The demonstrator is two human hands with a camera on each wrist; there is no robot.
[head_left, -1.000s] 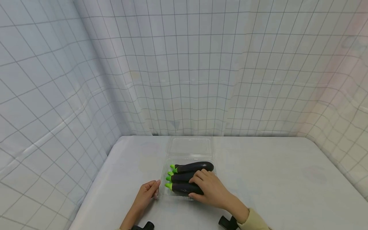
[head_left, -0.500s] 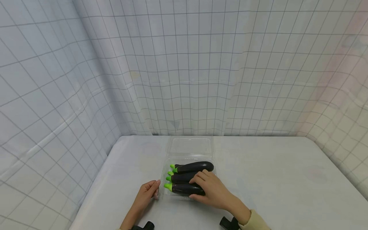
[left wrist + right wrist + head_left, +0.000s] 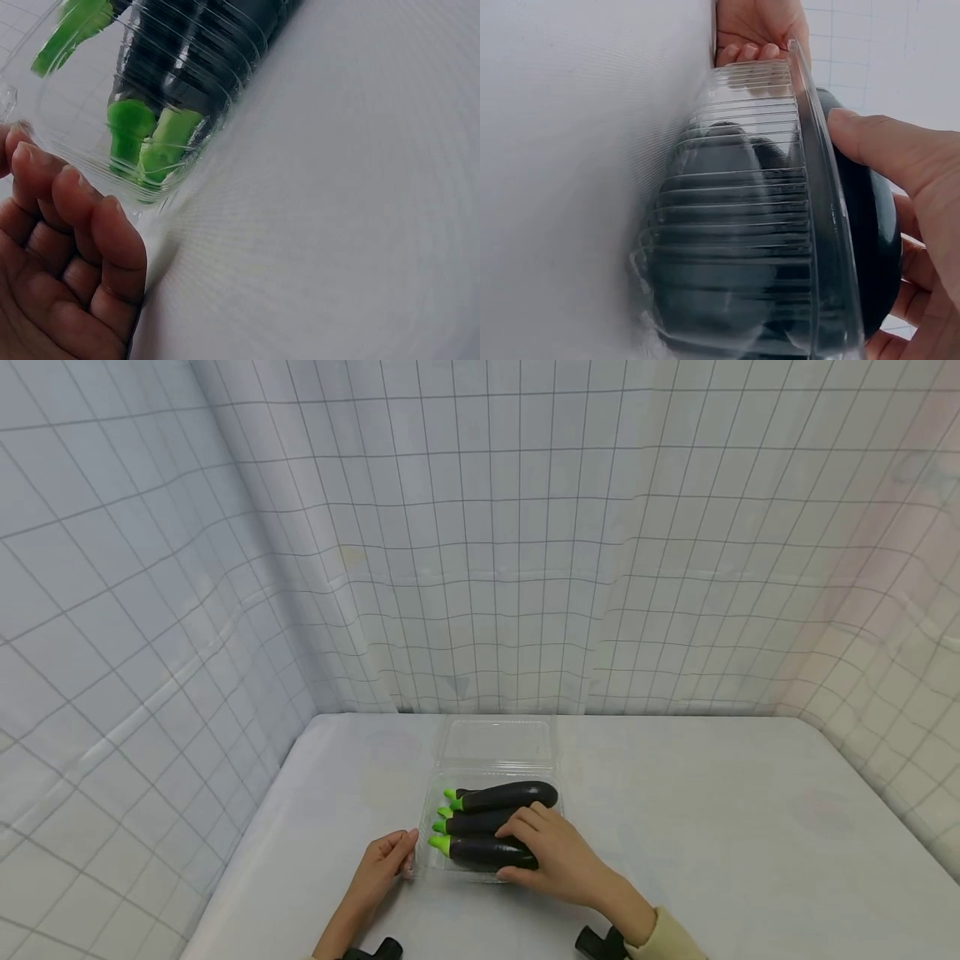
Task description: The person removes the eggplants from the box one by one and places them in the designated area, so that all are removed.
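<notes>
The right hand [image 3: 551,856] grips the nearest eggplant [image 3: 483,852] between thumb and curled fingers; the left hand [image 3: 384,864] pinches the edge of the clear container [image 3: 424,852] holding it. The right wrist view shows what the head view hides — other eggplants [image 3: 716,165] below the right thumb, behind the ribbed wall [image 3: 769,176].

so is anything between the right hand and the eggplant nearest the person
Nothing visible: the right hand holds that eggplant directly, reaching over the clear box's rim, and the lid lies folded back, away from the hand.
</notes>
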